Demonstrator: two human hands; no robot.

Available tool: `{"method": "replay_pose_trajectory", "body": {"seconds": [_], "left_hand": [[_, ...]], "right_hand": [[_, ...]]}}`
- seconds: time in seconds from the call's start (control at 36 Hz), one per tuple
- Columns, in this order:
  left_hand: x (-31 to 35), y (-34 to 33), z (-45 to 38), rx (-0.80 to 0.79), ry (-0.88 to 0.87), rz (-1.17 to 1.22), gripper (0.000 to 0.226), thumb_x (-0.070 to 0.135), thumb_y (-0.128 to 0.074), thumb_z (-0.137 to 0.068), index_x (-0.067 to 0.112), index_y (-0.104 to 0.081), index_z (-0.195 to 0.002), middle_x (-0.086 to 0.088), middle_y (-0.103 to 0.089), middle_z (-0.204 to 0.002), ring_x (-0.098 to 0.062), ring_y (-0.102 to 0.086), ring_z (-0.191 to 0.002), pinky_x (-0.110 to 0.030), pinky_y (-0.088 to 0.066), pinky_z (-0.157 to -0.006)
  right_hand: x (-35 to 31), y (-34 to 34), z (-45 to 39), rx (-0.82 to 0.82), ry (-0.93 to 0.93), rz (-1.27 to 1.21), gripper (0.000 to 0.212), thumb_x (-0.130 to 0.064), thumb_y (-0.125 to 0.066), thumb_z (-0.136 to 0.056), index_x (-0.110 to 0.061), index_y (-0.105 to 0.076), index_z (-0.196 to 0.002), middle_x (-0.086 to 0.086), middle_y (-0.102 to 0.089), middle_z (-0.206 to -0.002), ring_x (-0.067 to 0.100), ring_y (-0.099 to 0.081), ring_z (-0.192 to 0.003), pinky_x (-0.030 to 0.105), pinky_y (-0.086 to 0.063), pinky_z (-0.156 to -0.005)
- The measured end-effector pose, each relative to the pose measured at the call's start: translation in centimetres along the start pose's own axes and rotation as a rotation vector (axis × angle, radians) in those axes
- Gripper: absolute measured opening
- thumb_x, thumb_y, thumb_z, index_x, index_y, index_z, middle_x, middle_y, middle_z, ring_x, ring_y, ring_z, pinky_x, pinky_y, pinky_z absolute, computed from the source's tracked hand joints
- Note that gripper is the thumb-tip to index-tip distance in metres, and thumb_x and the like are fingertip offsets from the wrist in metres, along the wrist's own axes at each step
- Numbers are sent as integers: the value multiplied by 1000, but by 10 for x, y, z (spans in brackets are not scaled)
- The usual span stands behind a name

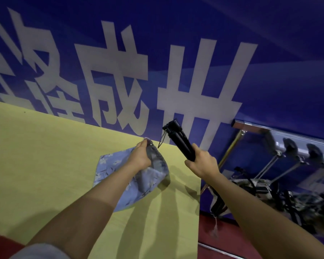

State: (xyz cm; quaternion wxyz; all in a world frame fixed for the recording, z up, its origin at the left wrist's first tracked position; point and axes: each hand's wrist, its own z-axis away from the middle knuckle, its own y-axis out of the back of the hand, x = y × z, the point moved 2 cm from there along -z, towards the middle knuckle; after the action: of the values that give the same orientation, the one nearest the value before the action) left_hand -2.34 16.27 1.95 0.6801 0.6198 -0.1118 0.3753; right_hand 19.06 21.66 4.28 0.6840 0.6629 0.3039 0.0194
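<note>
Left hand (141,156) stretched forward, pinching; right hand (201,162) beside it, clenched

The pouch (108,165) is light blue cloth printed with white blossoms, soft and crumpled. It lies on the yellow table (45,156), near the table's far edge and toward its right end. The left grip (140,157) pinches its gathered mouth, raised off the table. The tripod (178,139) is black, its legs folded into one bar. The right grip (202,161) holds it tilted in the air over the table's far right corner, and a thin loop hangs from its upper end.
</note>
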Motion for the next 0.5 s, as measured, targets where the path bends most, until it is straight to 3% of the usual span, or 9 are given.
{"method": "replay_pose_trajectory", "body": {"seconds": [0.08,0.14,0.19,0.28,0.42,0.5], "left_hand": [[5,6,3,-7,-29,-22,87,-6,-54,-83,18,-7,-152,-2,-14,-159,-31,-33,-137,-40,-44,-99],[10,8,8,-38,-50,-70,88,-6,-51,-84,19,0,-152,1,-9,-160,-30,-39,-133,-36,-45,-92],[16,8,11,-56,-91,-106,88,-5,-51,-84,20,0,-152,2,-14,-158,-26,-47,-120,-32,-44,-84],[18,7,15,-92,-109,-138,86,-4,-52,-83,18,-4,-151,5,-23,-151,-20,-46,-108,-29,-42,-83],[12,8,21,-76,-119,-223,86,1,-54,-84,14,-2,-151,2,-9,-160,-26,-42,-132,-31,-41,-100],[8,10,21,-37,-98,-259,90,5,-58,-84,16,0,-152,2,-5,-161,-26,-30,-141,-36,-35,-110]], "right_hand": [[1,-4,4,-99,58,103,41,-29,-58,-83,-23,-43,-121,3,-63,-101,25,-61,-89,37,-54,-73],[0,-7,6,-148,106,212,42,-30,-57,-84,-23,-42,-123,5,-64,-104,26,-61,-90,37,-54,-72],[-2,-10,8,-184,146,293,44,-30,-55,-86,-23,-40,-127,5,-64,-106,26,-60,-90,37,-53,-72],[-5,-12,6,-208,184,378,45,-26,-54,-87,-23,-38,-129,6,-63,-107,27,-60,-92,38,-51,-72],[-9,-12,3,-176,230,476,38,-20,-52,-88,-22,-40,-124,6,-62,-104,27,-58,-90,35,-46,-64],[-14,-10,2,-129,290,607,37,-16,-49,-89,-20,-42,-125,8,-60,-109,30,-56,-98,36,-40,-68]]}}
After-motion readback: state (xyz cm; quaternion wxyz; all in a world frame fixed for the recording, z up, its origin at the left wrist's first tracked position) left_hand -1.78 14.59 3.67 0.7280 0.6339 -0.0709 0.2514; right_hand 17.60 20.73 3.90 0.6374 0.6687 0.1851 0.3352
